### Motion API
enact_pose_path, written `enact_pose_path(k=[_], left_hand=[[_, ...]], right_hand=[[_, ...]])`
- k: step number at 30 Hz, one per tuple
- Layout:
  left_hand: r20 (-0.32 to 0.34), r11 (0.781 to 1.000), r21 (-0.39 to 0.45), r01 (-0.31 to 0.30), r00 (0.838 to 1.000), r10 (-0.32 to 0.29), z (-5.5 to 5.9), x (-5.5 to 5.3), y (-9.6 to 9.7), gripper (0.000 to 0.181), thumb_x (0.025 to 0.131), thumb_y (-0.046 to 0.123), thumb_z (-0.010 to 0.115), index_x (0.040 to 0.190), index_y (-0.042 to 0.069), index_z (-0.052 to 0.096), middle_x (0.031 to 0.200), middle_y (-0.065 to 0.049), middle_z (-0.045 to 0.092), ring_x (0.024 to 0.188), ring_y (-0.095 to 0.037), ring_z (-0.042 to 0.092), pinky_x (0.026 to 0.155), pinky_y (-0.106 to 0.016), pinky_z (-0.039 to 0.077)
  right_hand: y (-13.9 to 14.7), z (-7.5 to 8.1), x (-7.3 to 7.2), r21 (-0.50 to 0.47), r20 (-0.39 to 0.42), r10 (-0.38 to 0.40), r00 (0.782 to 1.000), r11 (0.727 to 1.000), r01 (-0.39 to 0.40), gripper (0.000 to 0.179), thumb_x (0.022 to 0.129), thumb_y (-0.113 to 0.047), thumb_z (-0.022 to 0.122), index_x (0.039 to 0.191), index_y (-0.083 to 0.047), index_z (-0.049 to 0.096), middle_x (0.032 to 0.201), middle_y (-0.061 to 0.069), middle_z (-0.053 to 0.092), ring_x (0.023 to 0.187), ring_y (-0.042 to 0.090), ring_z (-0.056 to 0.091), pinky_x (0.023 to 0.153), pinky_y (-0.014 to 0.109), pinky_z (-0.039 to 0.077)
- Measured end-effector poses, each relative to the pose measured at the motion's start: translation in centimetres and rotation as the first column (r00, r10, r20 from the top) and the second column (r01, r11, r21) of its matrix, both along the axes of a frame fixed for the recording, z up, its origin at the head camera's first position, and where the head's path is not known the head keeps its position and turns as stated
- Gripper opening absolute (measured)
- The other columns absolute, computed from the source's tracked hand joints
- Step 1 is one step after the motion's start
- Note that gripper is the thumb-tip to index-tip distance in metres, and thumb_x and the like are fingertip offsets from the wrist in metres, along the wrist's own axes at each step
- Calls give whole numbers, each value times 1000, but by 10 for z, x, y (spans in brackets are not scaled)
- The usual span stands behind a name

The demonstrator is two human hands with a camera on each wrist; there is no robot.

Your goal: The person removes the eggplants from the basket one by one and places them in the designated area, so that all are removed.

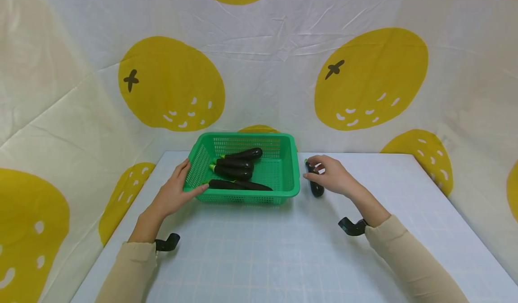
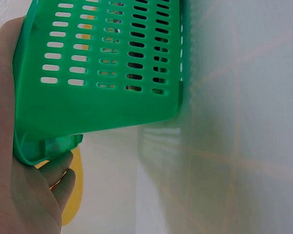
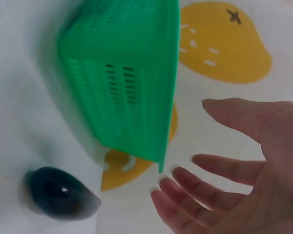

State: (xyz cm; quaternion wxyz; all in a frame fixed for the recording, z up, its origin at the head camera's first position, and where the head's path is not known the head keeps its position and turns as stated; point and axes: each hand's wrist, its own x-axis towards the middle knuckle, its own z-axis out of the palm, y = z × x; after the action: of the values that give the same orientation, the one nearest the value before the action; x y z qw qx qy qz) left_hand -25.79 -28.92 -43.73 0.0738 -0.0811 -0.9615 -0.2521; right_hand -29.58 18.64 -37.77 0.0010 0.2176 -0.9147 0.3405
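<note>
A green plastic basket (image 1: 269, 171) with slotted walls stands at the far side of the table, holding several dark eggplants (image 1: 232, 172) with green stem ends. My left hand (image 1: 174, 194) grips its front left corner, thumb over the front rim and fingers along the left side; in the left wrist view those fingers (image 2: 63, 187) curl about the rim. One more eggplant (image 1: 317, 189) lies on the table just right of the basket. Above it hovers my right hand (image 1: 333, 176), thumb and fingers spread. The right wrist view shows this eggplant (image 3: 61, 194) apart from the fingers.
The pale table (image 1: 251, 249) has a faint grid pattern. Close behind it hangs a white cloth (image 1: 279, 87) printed with big yellow fruits, which also runs along both sides. Black wrist mounts (image 1: 352, 226) jut inward from both wrists.
</note>
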Motion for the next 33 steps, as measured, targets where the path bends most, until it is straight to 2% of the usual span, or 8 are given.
enact_pose_path(k=[9,16,24,33], left_hand=[[14,1000,4,-4,1000,4,1,1,1,110,91,71,59,165,5,12,172,-13,8,149,-48,27,111,-71,31],[2,1000,2,0,1000,0,0,1,0,109,92,70,60,164,5,12,171,-13,9,148,-49,28,110,-71,33],[7,1000,2,2,1000,-2,-1,0,-1,109,91,71,60,165,6,11,172,-12,8,148,-48,28,110,-71,33],[-2,1000,3,5,1000,-5,0,-1,0,108,91,70,61,165,5,13,171,-12,9,148,-48,29,110,-71,33]], right_hand=[[-21,6,3,-66,-55,108,993,992,-111,50,94,-17,74,135,7,60,129,24,64,111,37,62,95,54,54],[-42,7,1,-62,-113,199,973,976,-207,46,93,-14,74,132,7,61,127,21,66,112,40,64,95,53,54],[-68,2,-5,6,-68,299,952,954,-299,48,94,-19,74,134,2,61,130,17,65,112,33,63,96,48,53],[-95,-2,-14,93,34,346,937,933,-348,50,95,-22,73,136,4,60,134,18,63,119,38,62,99,46,52]])
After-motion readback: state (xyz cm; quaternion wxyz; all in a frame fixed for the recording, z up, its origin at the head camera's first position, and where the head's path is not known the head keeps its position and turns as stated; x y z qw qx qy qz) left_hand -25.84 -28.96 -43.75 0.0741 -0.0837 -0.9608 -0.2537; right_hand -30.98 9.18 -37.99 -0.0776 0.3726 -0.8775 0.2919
